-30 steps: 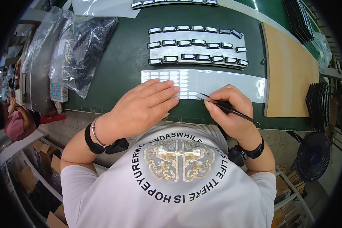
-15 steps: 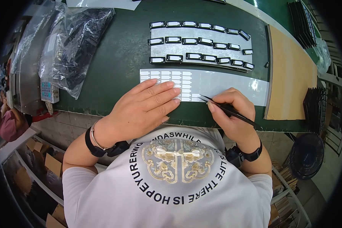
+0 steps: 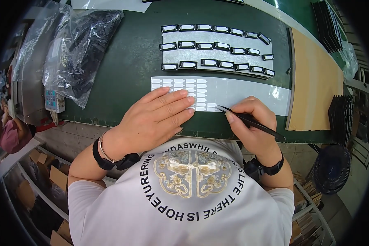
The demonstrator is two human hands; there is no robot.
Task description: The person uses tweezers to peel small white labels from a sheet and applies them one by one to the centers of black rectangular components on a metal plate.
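A pale backing sheet (image 3: 250,96) of small white labels lies along the front of the green table. My left hand (image 3: 156,112) rests flat on its left part, fingers stretched out, covering some of the labels. Black tweezers (image 3: 256,124) are pinched in my right hand (image 3: 256,119). Their tips touch or hover at the end of a white label (image 3: 211,105) near the sheet's front edge; which of the two, I cannot tell. Beyond the sheet, three rows of small black parts with white faces (image 3: 209,62) sit on a grey board (image 3: 217,55).
Clear plastic bags (image 3: 76,53) with dark contents lie at the left, beside a keypad box (image 3: 53,100). On the right are a brown cardboard sheet (image 3: 315,82) and stacked black parts (image 3: 341,117). A fan (image 3: 331,169) stands below. Another person's pink sleeve (image 3: 15,135) shows far left.
The whole view has shifted very slightly. My left hand stays flat on the sheet, and the tweezer tips remain at the same label.
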